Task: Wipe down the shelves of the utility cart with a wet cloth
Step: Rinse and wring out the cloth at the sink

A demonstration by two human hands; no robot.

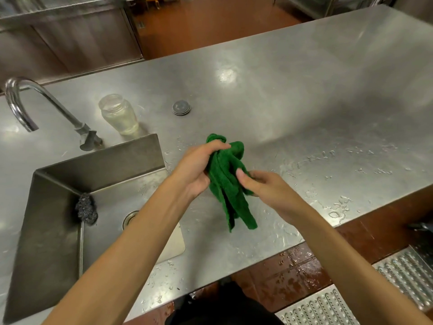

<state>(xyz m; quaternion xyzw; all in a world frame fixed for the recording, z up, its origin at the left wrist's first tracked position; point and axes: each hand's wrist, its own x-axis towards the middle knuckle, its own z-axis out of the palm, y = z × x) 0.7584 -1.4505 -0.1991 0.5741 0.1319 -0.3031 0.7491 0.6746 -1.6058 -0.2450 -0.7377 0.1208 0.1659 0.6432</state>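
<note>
A green cloth [228, 184] hangs bunched above the steel counter [304, 102], just right of the sink. My left hand [196, 167] grips its upper part, fingers curled over the top folds. My right hand [264, 186] holds the cloth's middle from the right, thumb and fingers closed on the fabric. The cloth's lower end dangles over the counter near its front edge. No utility cart is in view.
A steel sink [70, 207] with a dark scouring pad [86, 208] lies at the left, a curved faucet [35, 104] behind it. A clear jar [118, 114] and a round metal cap [181, 107] stand on the wet counter. Red tiled floor and metal grating [351, 294] lie below.
</note>
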